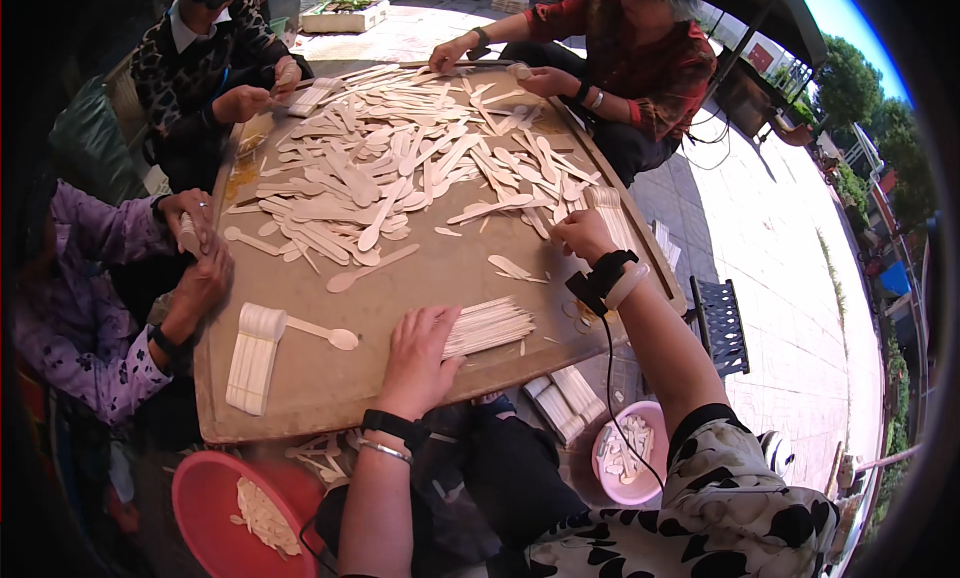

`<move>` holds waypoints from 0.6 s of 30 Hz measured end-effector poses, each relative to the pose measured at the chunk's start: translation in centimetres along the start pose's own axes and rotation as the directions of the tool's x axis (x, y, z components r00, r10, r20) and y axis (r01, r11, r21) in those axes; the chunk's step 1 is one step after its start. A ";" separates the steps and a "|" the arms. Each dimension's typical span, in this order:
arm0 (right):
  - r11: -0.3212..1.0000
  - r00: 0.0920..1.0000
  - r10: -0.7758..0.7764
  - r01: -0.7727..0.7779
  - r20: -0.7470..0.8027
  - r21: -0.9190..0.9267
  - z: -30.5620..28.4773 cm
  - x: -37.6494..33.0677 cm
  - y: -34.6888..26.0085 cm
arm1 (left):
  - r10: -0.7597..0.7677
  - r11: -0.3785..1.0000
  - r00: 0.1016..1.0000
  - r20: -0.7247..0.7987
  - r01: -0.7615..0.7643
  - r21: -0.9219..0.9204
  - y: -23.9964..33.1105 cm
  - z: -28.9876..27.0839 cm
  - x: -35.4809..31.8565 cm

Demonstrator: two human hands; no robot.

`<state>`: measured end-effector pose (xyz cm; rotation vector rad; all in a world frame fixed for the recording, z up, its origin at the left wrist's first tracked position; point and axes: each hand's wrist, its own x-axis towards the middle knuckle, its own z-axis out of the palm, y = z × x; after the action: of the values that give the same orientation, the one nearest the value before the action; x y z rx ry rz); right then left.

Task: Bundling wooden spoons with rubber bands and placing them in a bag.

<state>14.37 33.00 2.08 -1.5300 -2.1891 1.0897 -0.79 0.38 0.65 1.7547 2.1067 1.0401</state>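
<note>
Before the wooden-spoon heap [365, 163], the left hand [418, 353] is gripping a wooden-stick bundle [492, 326]; beside the heap, the right hand [583, 236] is showing bent fingers, their hold unclear.

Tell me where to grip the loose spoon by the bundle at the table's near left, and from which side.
Best pinch the spoon across the edges of its bowl, coming from the right. It lies flat; the bowl is its widest part and points right toward the left hand, while the handle's tip sits close to the bundle, leaving little finger room.
</note>
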 end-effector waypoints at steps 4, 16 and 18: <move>0.987 0.999 0.050 -0.049 -0.004 0.154 -1.5 -1.5 0.9 | 0.004 1.000 1.000 0.000 -0.004 0.013 -0.1 0.0 0.0; 0.930 0.985 -0.096 0.039 0.140 0.365 -2.7 -4.0 1.5 | 0.006 1.000 1.000 -0.009 -0.006 0.007 -0.2 0.1 -0.1; 0.921 0.973 -0.170 0.101 0.157 0.375 -2.2 -4.2 1.1 | 0.010 1.000 1.000 -0.011 -0.010 0.011 -0.3 0.1 -0.1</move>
<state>18.15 30.39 3.67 -1.1372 -2.0176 1.5428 -0.91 0.33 0.41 1.7701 2.1160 1.0449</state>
